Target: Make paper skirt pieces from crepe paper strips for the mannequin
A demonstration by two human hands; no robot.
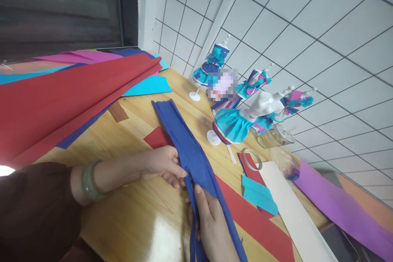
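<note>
A long, folded strip of blue crepe paper [192, 143] runs across the table towards me. My left hand [167, 166] pinches its left edge, and a green bangle [91, 181] circles that wrist. Just below, my right hand [211, 221] is closed around dark scissors [191, 178], whose blades lie at the paper's edge. Their handles are mostly hidden by my fingers. A narrow blue band hangs down beside the right hand, partly separate from the wide strip.
Mannequin stands in paper dresses, one turquoise [233, 125], stand at the back by the tiled wall. Red sheets [61, 102] are piled at left. A tape roll [251, 159], a turquoise piece [258, 194], a white strip [294, 204] and purple paper [337, 208] lie right.
</note>
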